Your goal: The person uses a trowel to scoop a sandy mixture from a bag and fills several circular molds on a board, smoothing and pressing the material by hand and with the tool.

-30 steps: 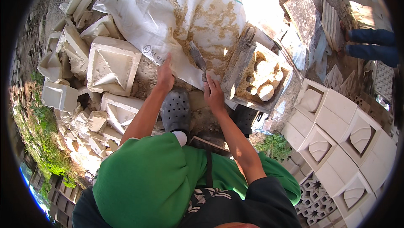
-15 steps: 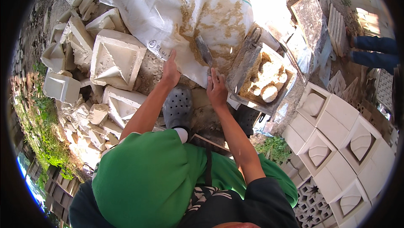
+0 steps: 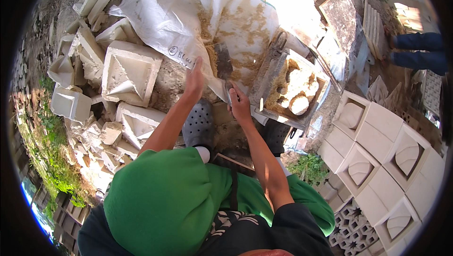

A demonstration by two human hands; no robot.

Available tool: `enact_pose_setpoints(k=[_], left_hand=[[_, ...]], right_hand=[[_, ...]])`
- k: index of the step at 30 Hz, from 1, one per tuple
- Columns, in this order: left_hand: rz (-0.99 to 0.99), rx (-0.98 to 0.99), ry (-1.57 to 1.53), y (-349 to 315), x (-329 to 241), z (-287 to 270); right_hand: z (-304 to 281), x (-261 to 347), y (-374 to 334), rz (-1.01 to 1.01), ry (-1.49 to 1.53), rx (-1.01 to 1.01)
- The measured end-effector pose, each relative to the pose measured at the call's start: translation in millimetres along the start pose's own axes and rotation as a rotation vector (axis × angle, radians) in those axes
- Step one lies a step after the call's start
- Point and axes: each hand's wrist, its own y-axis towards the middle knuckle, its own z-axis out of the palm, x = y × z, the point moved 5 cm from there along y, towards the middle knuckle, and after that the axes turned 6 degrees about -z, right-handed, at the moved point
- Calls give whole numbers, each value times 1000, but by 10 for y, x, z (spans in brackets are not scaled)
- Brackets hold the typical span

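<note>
My right hand [image 3: 239,105] is closed round the handle of a trowel [image 3: 222,61]. The flat, dark blade rests among damp tan sand [image 3: 245,38] spread over a white woven sack [image 3: 158,15]. My left hand [image 3: 194,82] is held edge-up with its fingers stretched out, at the near edge of the sack; whether it presses on the fabric I cannot tell. Just right of the trowel stands a box-shaped mould [image 3: 283,121], tilted in view, with tan sand mix and pale lumps [image 3: 298,105] inside.
Pale cast blocks and broken pieces [image 3: 132,69] are heaped at left. Finished tiles with recessed shapes [image 3: 377,138] lie in rows at right, beside pierced blocks [image 3: 353,227]. My grey clog [image 3: 198,123] stands below my hands. Another person's blue-trousered legs [image 3: 417,53] show at far right.
The trowel blade has swung left and turned flatter against the sand by the sack's fold. My right hand has shifted slightly left and down. My left hand stays beside the sack edge.
</note>
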Motion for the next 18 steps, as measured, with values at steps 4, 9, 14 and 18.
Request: enact_pose_setpoints(k=[4, 9, 14, 18], left_hand=[[8, -13, -61, 57, 45, -189], [-132, -41, -79, -96, 295, -54], [-252, -53, -139, -204, 362, 32], [-271, -51, -136, -292, 323, 213]], right_hand=[[-100, 20, -21, -42, 31, -59], [-306, -120, -55, -635, -658, -473], [-255, -215, -202, -417, -615, -330], [-327, -135, -66, -540, -643, -283]])
